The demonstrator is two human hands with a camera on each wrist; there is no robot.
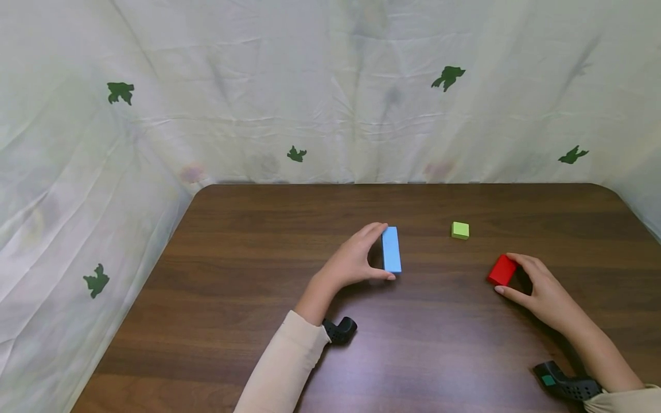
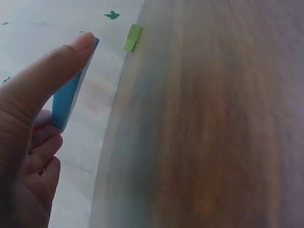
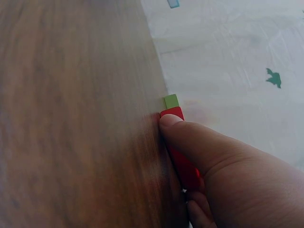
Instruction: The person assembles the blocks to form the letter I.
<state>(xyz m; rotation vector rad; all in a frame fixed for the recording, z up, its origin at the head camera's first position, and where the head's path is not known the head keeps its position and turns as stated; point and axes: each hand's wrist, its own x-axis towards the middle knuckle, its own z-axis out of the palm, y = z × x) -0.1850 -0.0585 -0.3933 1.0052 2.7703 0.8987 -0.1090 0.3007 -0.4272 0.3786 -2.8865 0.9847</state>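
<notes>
Between thumb and fingers my left hand (image 1: pixel 355 258) pinches a long blue block (image 1: pixel 391 250) by its two ends. In the left wrist view that blue block (image 2: pixel 69 97) appears held off the table, with the thumb across its near end. My right hand (image 1: pixel 539 289) grips a red block (image 1: pixel 501 270) at the right, thumb on the near end and fingers at the far end. The right wrist view shows the red block (image 3: pixel 183 164) at the tabletop, partly hidden by the thumb. A small light green block (image 1: pixel 460 230) stands on the table beyond and between the hands.
The brown wooden table (image 1: pixel 232 275) has rounded far corners. Behind it and at the left hangs a pale cloth (image 1: pixel 330 86) with dark green leaf-like shapes. A black wrist device (image 1: pixel 341 331) is on the left wrist, another black device (image 1: pixel 565 383) on the right.
</notes>
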